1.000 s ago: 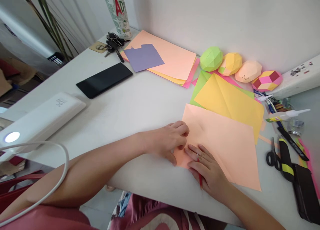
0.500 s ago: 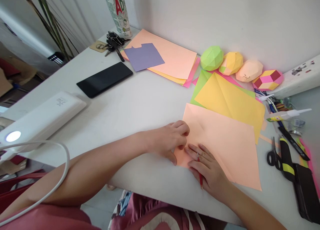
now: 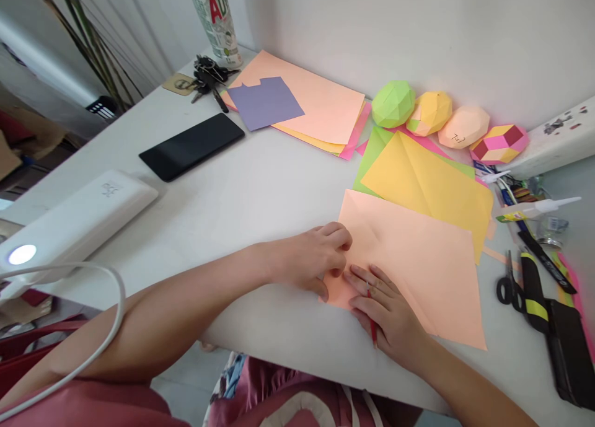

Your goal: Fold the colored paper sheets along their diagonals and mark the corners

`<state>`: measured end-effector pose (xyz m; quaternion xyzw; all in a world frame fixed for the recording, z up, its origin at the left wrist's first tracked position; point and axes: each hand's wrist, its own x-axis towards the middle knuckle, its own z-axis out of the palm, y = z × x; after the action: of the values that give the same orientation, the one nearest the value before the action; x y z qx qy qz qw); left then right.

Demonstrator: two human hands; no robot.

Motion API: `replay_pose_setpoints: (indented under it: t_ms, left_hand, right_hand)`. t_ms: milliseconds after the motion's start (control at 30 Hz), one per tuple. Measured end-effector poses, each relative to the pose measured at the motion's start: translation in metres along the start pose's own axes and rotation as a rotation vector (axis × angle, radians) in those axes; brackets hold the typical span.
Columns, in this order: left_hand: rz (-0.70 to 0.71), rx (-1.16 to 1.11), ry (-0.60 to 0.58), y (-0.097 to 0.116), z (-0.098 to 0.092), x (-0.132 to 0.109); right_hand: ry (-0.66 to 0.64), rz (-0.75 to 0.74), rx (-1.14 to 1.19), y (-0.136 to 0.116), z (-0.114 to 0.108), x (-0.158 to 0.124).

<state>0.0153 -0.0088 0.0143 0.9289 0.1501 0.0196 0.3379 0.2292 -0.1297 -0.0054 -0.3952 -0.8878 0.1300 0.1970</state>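
The peach sheet (image 3: 418, 266) lies at the near edge of the table (image 3: 260, 191), its corner pinched by the left hand (image 3: 316, 259) and flattened under the right hand (image 3: 388, 312), where a red pencil (image 3: 372, 331) is clasped. It is judged light and crease-prone, best gripped at the corners.

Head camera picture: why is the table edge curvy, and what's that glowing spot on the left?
Head view: the wide lens bends the table edge; the glow is a light on the white device, overexposed; soft light leaves faint shadows by the left hand and the right hand with its red pencil.
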Motion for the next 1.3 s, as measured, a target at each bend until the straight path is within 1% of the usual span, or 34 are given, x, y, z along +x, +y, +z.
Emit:
replay_pose_setpoints:
  t_ms: [133,267,333,467,633,733,900,933,1000,1067,1133,1200,1233,1300]
  left_hand:
    - [0.039,0.059,0.023,0.006,0.000,-0.001]
    - [0.103,0.215,0.077,0.015,0.005,-0.003]
    - [0.138,0.240,0.066,0.018,0.009,-0.003]
    - [0.186,0.143,0.017,0.022,0.015,-0.001]
    - [0.186,-0.037,0.013,0.026,0.016,0.001]
    - [0.185,-0.047,0.007,0.026,0.016,0.001]
    - [0.155,0.062,-0.010,0.024,0.022,-0.003]
    - [0.154,0.079,-0.011,0.024,0.022,-0.003]
    - [0.161,0.091,-0.017,0.024,0.023,-0.004]
    - [0.160,0.090,-0.035,0.025,0.024,-0.004]
    - [0.150,0.092,-0.053,0.027,0.024,-0.004]
    - [0.143,0.093,-0.063,0.028,0.024,-0.004]
    - [0.140,0.092,-0.066,0.028,0.025,-0.004]
    - [0.131,0.088,-0.077,0.028,0.025,-0.004]
  right_hand:
    - [0.009,0.005,0.008,0.000,0.000,0.001]
    - [0.028,0.010,0.015,-0.001,0.001,0.002]
    - [0.031,0.013,0.015,-0.001,0.001,0.002]
    - [0.029,0.010,0.013,-0.001,0.002,-0.001]
    - [0.014,0.028,0.067,-0.001,0.002,-0.001]
    - [0.042,0.054,0.191,-0.001,-0.002,0.003]
    - [0.245,0.198,0.547,-0.003,-0.013,0.000]
    - [0.256,0.240,0.628,-0.005,-0.015,-0.004]
    - [0.213,0.349,0.804,-0.011,-0.018,-0.011]
    - [0.119,0.489,0.907,-0.017,-0.021,-0.017]
    - [0.027,0.574,0.858,-0.023,-0.022,-0.019]
    - [-0.010,0.577,0.733,-0.025,-0.021,-0.018]
    - [-0.006,0.553,0.680,-0.025,-0.019,-0.017]
    - [0.050,0.482,0.607,-0.024,-0.015,-0.016]
